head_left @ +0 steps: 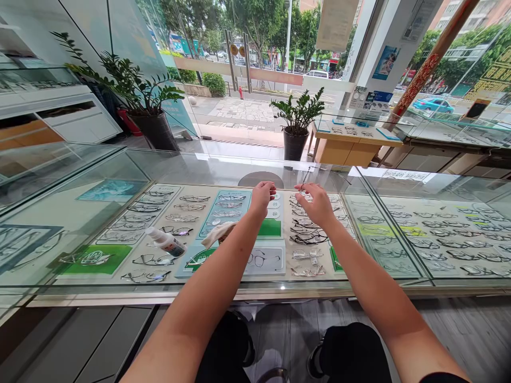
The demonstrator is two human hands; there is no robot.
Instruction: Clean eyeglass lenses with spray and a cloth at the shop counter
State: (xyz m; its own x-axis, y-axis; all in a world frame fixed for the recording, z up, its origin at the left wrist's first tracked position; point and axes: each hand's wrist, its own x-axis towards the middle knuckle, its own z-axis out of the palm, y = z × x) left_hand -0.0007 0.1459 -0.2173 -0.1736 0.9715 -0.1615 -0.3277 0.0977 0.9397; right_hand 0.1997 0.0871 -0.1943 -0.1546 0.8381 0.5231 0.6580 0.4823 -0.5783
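My right hand pinches a thin dark pair of eyeglasses above the glass counter, its temple arms pointing up and off to the right. To the left of it, my left hand is raised with the fingers curled in; whether anything is between them is hidden. A beige cloth lies on the counter top, partly behind my left forearm. Beside the cloth is a white spray bottle with a printed label, seen tilted.
Under the glass counter, rows of eyeglass frames lie among green and blue cards. Glass dividers split the case at left and right. Beyond it stand two potted plants, a wooden display table and glass doors.
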